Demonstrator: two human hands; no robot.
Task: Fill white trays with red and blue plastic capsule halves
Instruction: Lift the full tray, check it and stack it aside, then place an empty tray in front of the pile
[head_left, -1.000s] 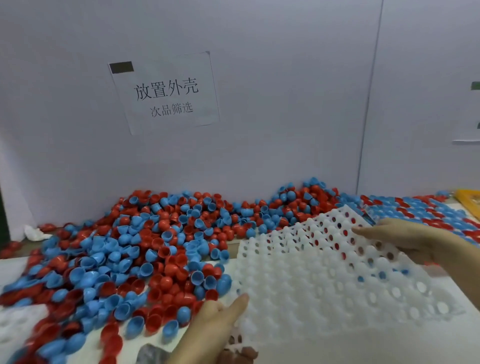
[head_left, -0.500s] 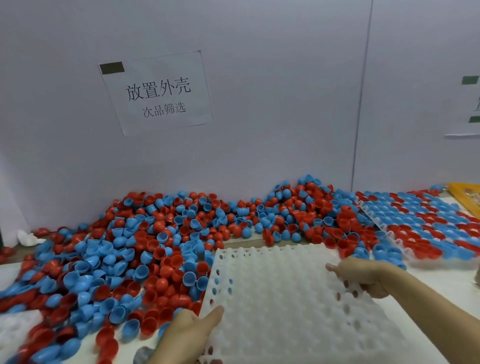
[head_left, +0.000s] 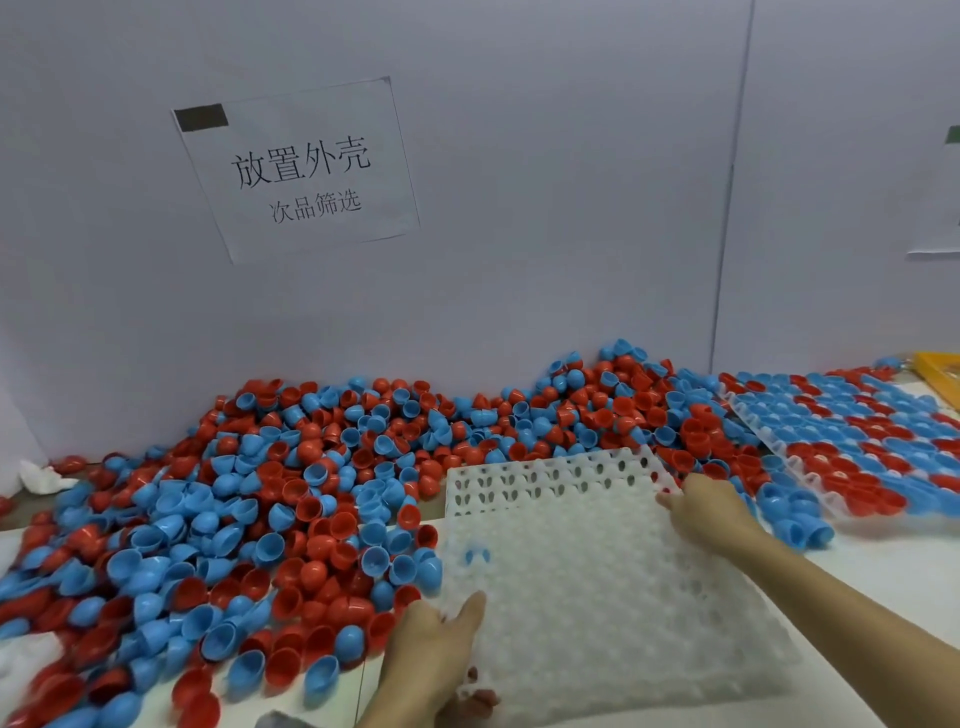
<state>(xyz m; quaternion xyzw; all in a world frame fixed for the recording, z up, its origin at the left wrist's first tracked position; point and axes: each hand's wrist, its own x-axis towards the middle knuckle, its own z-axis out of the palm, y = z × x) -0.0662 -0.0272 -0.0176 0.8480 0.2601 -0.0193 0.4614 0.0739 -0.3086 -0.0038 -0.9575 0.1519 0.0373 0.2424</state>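
Observation:
An empty white tray (head_left: 587, 582) with rows of round sockets lies nearly flat on the table in front of me. My left hand (head_left: 436, 644) grips its near left edge, thumb on top. My right hand (head_left: 711, 512) holds its far right edge. A big loose pile of red and blue capsule halves (head_left: 249, 519) spreads over the table to the left and behind the tray. One blue half shows through the tray near its left side.
A filled white tray (head_left: 862, 447) of red and blue halves lies at the right, by a yellow frame (head_left: 935, 376) at the far right edge. A white partition wall with a paper sign (head_left: 298, 171) stands behind. A crumpled white scrap (head_left: 44, 478) lies far left.
The tray, tilted up and held to the right a second ago, has come down toward me and now lies almost flat. Both hands moved with it.

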